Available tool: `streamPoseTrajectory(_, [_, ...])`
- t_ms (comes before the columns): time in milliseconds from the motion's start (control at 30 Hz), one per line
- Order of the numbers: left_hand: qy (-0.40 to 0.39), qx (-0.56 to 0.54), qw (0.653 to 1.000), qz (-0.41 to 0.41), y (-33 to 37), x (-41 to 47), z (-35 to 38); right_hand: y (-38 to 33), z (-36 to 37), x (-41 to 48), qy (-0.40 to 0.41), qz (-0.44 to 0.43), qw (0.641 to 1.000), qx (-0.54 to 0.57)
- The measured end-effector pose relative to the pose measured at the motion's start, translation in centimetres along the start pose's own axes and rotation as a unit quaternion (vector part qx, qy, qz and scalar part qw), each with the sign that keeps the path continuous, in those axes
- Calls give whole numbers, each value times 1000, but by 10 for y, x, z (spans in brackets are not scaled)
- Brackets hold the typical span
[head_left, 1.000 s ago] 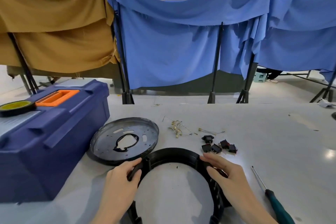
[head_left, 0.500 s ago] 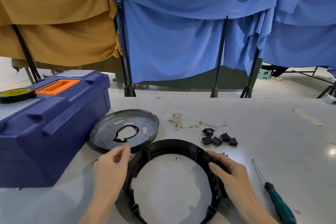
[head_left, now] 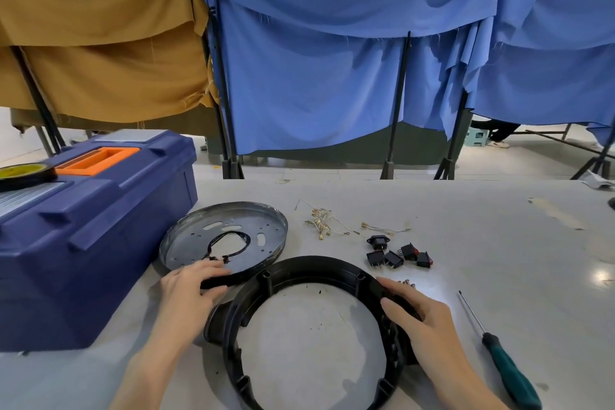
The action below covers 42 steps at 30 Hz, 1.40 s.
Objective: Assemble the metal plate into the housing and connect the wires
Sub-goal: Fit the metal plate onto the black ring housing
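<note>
Both hands on the parts at the near side of the table (head_left: 482,220).

Nearest, I had the right hand (head_left: 422,319) curled over the right side of the black housing ring (head_left: 319,268), which lay flat. The left hand (head_left: 188,289) pinched the metal plate (head_left: 233,233) by its near rim, fingers on top, close beside the ring's far-left edge. A screwdriver (head_left: 506,363) lay just right of the ring. Beyond sat switches (head_left: 396,255) and loose wires (head_left: 324,221), with the widest stretch of tabletop to their right. The blue toolbox (head_left: 83,233) crowded the plate's left side.

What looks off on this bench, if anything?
Nothing looks broken. Dark specks dot the table inside the housing; the wires lie tangled behind it. Left hand grips the metal plate, right hand the housing.
</note>
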<state>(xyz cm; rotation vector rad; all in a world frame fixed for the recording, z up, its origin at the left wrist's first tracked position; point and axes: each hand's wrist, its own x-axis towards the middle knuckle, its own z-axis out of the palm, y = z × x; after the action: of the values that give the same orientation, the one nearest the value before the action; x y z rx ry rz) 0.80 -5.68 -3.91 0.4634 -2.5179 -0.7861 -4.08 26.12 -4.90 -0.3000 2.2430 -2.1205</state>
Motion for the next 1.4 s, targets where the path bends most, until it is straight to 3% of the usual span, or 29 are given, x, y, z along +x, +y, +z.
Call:
streamPoseTrajectory(100, [17,-9,1000,-19,-7,-2,3,1,0,0,-3,1,1000,2])
streamPoseTrajectory(300, [136,-30,990,-12,0,-8,2,2,1,0,-1,6,1000,14])
streamPoseTrajectory(567, [187,-35,976,109,33,-29,-14,2,2,0,8,13,1000,25])
streamPoseTrajectory(700, [214,14,948,233,61,-46,-6,3,4,0,14,7,1000,22])
streamPoseTrajectory(867, [190,18,925,330,91,-66,6,2,8,2,37,-7,999,23])
streamPoseTrajectory(1200, [145,40,908,392,114,-83,17,-1,15,6,63,-20,998,-23])
streamPoseTrajectory(1400, [28,27,897,440,125,-97,19,-1,15,8,62,-11,998,-24])
